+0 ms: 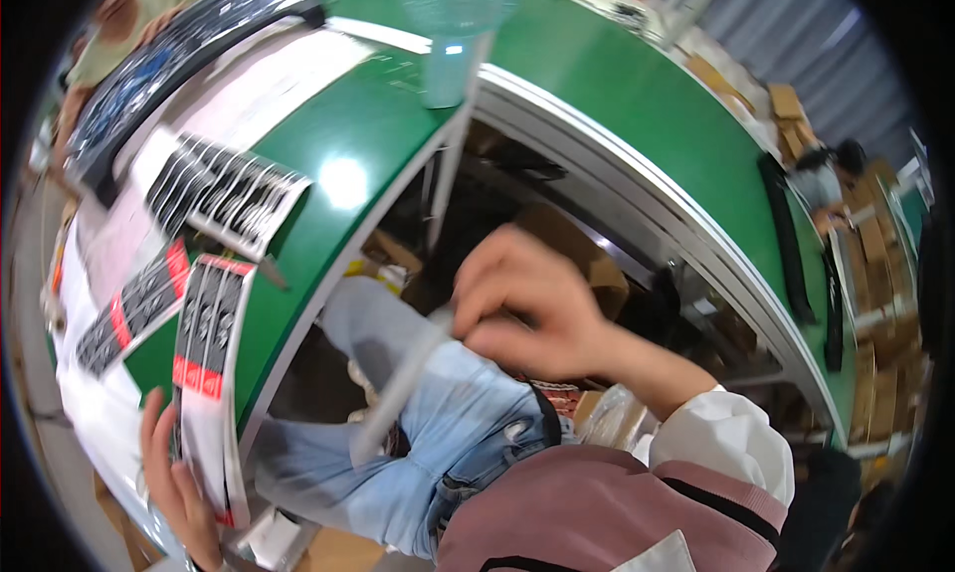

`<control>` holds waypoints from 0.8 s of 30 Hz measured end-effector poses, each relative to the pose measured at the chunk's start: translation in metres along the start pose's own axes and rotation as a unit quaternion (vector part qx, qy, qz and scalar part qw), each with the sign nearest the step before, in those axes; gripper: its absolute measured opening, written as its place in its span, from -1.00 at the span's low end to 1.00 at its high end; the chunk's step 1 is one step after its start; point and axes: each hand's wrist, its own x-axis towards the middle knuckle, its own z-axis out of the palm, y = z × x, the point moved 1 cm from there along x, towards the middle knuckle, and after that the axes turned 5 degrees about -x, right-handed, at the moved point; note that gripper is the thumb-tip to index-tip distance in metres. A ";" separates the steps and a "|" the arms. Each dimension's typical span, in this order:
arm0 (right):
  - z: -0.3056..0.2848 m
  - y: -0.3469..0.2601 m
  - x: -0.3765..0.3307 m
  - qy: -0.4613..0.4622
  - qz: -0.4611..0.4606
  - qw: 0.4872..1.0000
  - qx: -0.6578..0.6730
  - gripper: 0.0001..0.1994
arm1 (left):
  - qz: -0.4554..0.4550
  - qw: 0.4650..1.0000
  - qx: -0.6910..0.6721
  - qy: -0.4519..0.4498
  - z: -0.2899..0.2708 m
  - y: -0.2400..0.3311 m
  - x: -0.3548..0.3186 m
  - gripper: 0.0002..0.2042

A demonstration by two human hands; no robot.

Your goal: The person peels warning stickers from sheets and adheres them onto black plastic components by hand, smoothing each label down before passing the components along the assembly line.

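Observation:
My right hand point(527, 308), blurred by motion, is raised above my lap with its fingers pinched. From the pinch a pale, whitish strip point(398, 398) hangs down toward my legs, smeared too. On the left, my left hand point(179, 487) has its fingers stretched out along the edge of a label sheet point(211, 348) of black, red and white strips, which overhangs the green table's edge. Beside it lies a second red and black label sheet point(134, 308). Farther back are black and white label sheets point(244, 199), with a thin metal blade-like tool point(261, 261) near them.
A clear fan-like object point(445, 75) stands at the corner of the green table point(343, 134). Another green table point(637, 104) runs to the right, bearing long black pieces point(786, 234). A plastic-wrapped item lies at far left near another person. Cardboard boxes point(880, 303) are stacked at right.

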 end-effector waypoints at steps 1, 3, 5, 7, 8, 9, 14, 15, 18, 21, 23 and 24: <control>-0.035 0.007 -0.006 0.044 -0.017 0.992 -0.116 -0.78 | -0.014 0.998 0.057 -0.024 -0.006 -0.009 -0.002 -0.53; -0.097 0.035 -0.042 0.154 0.041 0.941 -0.299 -0.49 | 0.007 0.994 0.075 0.076 -0.014 -0.009 -0.011 -0.66; -0.166 0.063 -0.082 0.263 0.113 0.850 -0.441 -0.24 | 0.070 0.985 0.072 0.141 -0.004 0.045 0.002 -0.81; -0.257 0.080 -0.163 0.255 0.184 0.721 -0.617 -0.14 | 0.085 0.985 0.053 0.140 -0.001 0.047 -0.004 -0.80; -0.291 0.080 -0.199 0.243 0.226 0.661 -0.673 -0.11 | 0.093 0.987 0.058 0.121 0.003 0.046 -0.009 -0.81; -0.319 0.072 -0.243 0.233 0.320 0.571 -0.720 -0.11 | 0.102 0.988 0.062 0.102 0.008 0.046 -0.012 -0.81; -0.379 0.040 -0.393 0.196 0.632 0.322 -0.678 -0.10 | 0.096 0.992 -0.009 0.081 0.052 0.056 -0.031 -0.83; -0.385 0.037 -0.402 0.201 0.632 0.321 -0.676 -0.10 | 0.074 0.994 -0.047 0.069 0.067 0.053 -0.035 -0.82; -0.374 0.035 -0.372 0.136 0.490 0.525 -0.683 -0.01 | 0.089 0.979 -0.168 0.079 0.116 0.094 -0.022 -0.92; -0.312 0.026 -0.279 0.123 0.314 0.697 -0.633 0.02 | 0.077 0.946 -0.298 -0.104 0.173 0.120 -0.014 -0.82; -0.256 0.021 -0.209 0.172 0.298 0.750 -0.565 0.02 | -0.017 0.866 -0.437 -0.242 0.225 0.138 -0.012 -0.85; -0.226 0.014 -0.177 0.163 0.300 0.759 -0.554 0.04 | -0.102 0.773 -0.539 -0.318 0.249 0.145 -0.015 -0.81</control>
